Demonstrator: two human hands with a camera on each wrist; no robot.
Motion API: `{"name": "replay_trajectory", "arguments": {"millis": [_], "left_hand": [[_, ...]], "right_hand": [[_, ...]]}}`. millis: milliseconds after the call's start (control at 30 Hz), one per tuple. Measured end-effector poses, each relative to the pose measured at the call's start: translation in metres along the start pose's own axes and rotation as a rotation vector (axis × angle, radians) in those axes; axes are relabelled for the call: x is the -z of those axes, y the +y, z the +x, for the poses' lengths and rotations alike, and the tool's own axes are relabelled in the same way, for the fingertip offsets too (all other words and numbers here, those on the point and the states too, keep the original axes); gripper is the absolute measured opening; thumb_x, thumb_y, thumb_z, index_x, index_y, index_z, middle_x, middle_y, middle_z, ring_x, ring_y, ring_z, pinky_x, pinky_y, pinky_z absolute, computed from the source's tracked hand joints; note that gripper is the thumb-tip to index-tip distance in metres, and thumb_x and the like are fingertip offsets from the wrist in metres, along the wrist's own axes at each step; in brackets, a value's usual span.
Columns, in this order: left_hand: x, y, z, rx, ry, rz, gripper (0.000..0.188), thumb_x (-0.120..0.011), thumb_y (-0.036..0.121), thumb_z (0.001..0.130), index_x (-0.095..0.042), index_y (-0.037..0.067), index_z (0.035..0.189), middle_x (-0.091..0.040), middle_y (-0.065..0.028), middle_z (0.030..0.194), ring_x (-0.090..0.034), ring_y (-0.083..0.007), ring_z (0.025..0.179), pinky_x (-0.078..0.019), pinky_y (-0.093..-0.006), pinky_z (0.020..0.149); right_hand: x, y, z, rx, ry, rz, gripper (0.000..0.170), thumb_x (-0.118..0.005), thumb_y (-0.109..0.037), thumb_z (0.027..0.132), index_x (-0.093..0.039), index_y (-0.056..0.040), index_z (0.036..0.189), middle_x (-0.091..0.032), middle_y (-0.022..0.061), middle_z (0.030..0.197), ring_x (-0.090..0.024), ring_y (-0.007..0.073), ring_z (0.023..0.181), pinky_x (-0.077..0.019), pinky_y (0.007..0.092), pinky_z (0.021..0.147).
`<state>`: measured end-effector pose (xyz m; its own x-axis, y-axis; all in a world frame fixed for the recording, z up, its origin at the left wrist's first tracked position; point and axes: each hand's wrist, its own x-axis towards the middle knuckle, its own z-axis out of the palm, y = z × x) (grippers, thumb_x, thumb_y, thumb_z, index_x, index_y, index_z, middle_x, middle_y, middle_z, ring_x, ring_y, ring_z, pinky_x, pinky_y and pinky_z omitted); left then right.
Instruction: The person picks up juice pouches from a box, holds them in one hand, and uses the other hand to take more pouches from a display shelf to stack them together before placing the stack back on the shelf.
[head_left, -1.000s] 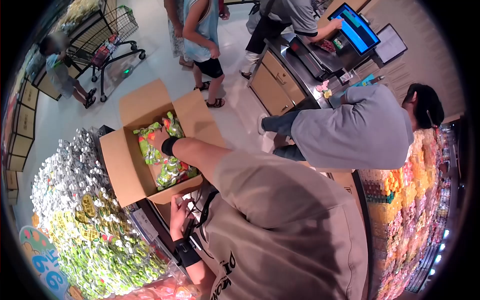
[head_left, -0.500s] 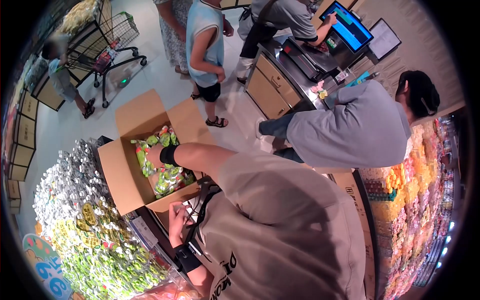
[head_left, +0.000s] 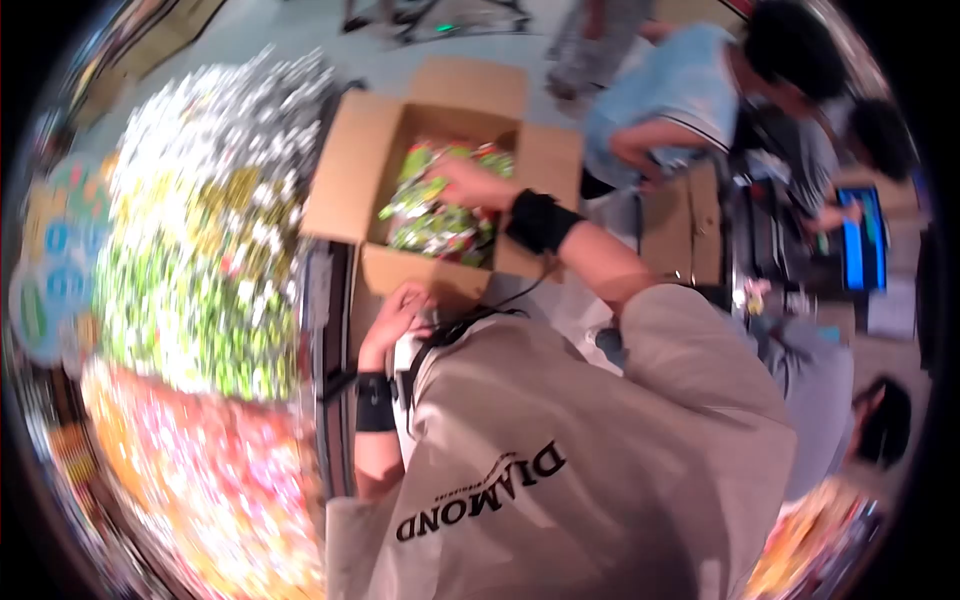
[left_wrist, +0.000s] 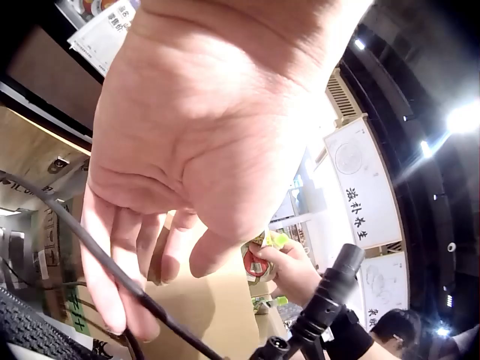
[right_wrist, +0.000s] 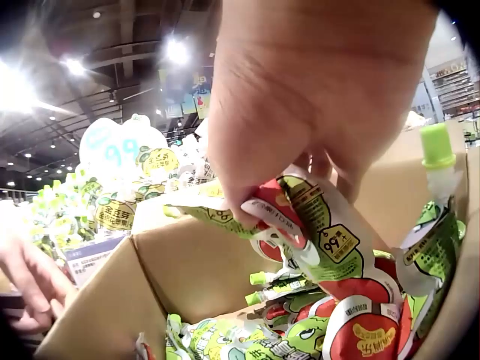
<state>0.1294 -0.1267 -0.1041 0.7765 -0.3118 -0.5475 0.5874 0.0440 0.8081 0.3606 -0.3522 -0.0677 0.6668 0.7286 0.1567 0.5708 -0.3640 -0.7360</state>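
In the head view, my right hand (head_left: 465, 182) reaches into an open cardboard box (head_left: 338, 180) partly filled with green and red spouted pouches (head_left: 440, 232). The right wrist view shows its thumb and fingers pinching a crinkled pouch (right_wrist: 341, 244) with a yellow price mark, above more pouches with green caps. The fingertips are partly hidden behind the film. My left hand (head_left: 402, 312) hangs by the box's near flap, fingers loosely bent. In the left wrist view, its palm is bare and nothing lies between the fingers; a black cable (left_wrist: 97, 255) crosses in front of them.
Left of the box rises a heaped display of capped pouches (head_left: 190, 330), with pinkish packets (head_left: 215, 465) nearer me and a price sign (head_left: 60, 260) beyond. On the right are a person in light blue (head_left: 660, 95), a checkout counter (head_left: 680, 225) and a monitor (head_left: 860, 235).
The head view has swung, so the box and both hands appear farther right and the left display fills more of the picture. My right hand stays in the box, my left by its near side.
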Motion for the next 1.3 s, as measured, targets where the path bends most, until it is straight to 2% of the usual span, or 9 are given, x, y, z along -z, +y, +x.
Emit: {"name": "replay_trajectory", "arguments": {"millis": [33,133,333,567,767,833,1033,1133,1300], "left_hand": [[-0.004,0.007,-0.006,-0.003,0.015,0.001,0.017,-0.055,0.022,0.103,-0.053,0.008,0.113,-0.067,-0.0086,0.107,-0.062,-0.0122,0.064,-0.0567,-0.0269,0.058],[-0.011,0.013,-0.017,-0.020,0.061,0.017,0.022,-0.054,0.021,0.103,-0.054,0.004,0.117,-0.068,-0.0093,0.105,-0.066,-0.0147,0.071,-0.0579,-0.0278,0.060],[-0.007,0.012,-0.032,-0.177,0.116,0.010,0.021,-0.056,0.021,0.102,-0.058,0.003,0.112,-0.069,-0.0057,0.101,-0.065,-0.0128,0.075,-0.0547,-0.0275,0.068],[-0.013,0.036,-0.052,-0.413,0.245,0.050,0.028,-0.058,0.022,0.100,-0.059,0.000,0.118,-0.070,-0.0059,0.099,-0.065,-0.0119,0.085,-0.0551,-0.0278,0.075],[-0.052,0.088,-0.073,-0.669,0.171,-0.323,0.048,-0.056,0.033,0.102,-0.051,0.001,0.137,-0.061,-0.0146,0.128,-0.062,-0.0176,0.111,-0.0498,-0.0353,0.098],[-0.061,0.095,-0.079,-0.491,0.206,-0.491,0.046,-0.055,0.033,0.103,-0.051,0.000,0.134,-0.061,-0.0134,0.128,-0.063,-0.0193,0.110,-0.0503,-0.0344,0.098],[-0.051,0.069,-0.093,-0.464,0.440,-0.765,0.036,-0.053,0.028,0.104,-0.055,0.001,0.128,-0.066,-0.0086,0.114,-0.064,-0.0170,0.106,-0.0520,-0.0331,0.094],[-0.059,0.070,-0.110,-0.391,0.695,-0.593,0.048,-0.057,0.033,0.102,-0.043,0.005,0.139,-0.060,-0.0069,0.124,-0.061,-0.0166,0.108,-0.0532,-0.0326,0.091],[-0.066,0.062,-0.120,-0.485,0.740,-0.685,0.055,-0.053,0.031,0.103,-0.035,0.006,0.148,-0.058,-0.0100,0.124,-0.061,-0.0191,0.107,-0.0539,-0.0339,0.088]], "right_hand": [[0.000,0.000,-0.002,0.220,0.187,-0.038,0.023,-0.065,-0.007,0.073,-0.071,0.0003,0.094,-0.066,0.0174,0.097,-0.064,0.0310,0.097,-0.0502,0.0412,0.087],[0.013,-0.018,-0.015,0.095,0.242,-0.069,0.029,-0.068,-0.006,0.069,-0.072,-0.0052,0.098,-0.064,0.0137,0.102,-0.058,0.0330,0.106,-0.0446,0.0400,0.096],[0.022,-0.031,-0.016,-0.344,0.285,0.613,0.027,-0.075,-0.015,0.088,-0.067,0.0038,0.107,-0.072,0.0061,0.093,-0.064,0.0082,0.082,-0.0505,0.0258,0.075],[0.046,-0.056,-0.010,-0.377,0.281,0.864,0.027,-0.064,-0.012,0.097,-0.064,0.0032,0.119,-0.072,0.0079,0.104,-0.068,0.0110,0.089,-0.0526,0.0257,0.080],[0.000,-0.175,-0.046,-0.510,-0.114,0.941,0.026,-0.058,-0.015,0.096,-0.064,0.0018,0.116,-0.070,0.0088,0.102,-0.067,0.0145,0.096,-0.0520,0.0290,0.087],[-0.027,-0.180,-0.046,-0.221,-0.453,0.577,0.024,-0.051,-0.013,0.098,-0.062,0.0043,0.111,-0.066,0.0064,0.100,-0.061,0.0134,0.092,-0.0492,0.0295,0.081],[-0.049,-0.188,-0.039,-0.112,-0.453,0.667,0.021,-0.051,-0.011,0.094,-0.060,0.0070,0.100,-0.067,0.0108,0.084,-0.065,0.0183,0.076,-0.0508,0.0339,0.070],[-0.049,-0.208,-0.038,0.031,-0.258,0.002,0.019,-0.055,-0.013,0.092,-0.056,0.0057,0.090,-0.065,0.0218,0.077,-0.064,0.0401,0.071,-0.0506,0.0456,0.065],[-0.058,-0.240,-0.043,0.418,-0.364,0.006,0.022,-0.060,-0.015,0.091,-0.057,0.0062,0.094,-0.063,0.0221,0.077,-0.066,0.0374,0.073,-0.0520,0.0460,0.066]]}}
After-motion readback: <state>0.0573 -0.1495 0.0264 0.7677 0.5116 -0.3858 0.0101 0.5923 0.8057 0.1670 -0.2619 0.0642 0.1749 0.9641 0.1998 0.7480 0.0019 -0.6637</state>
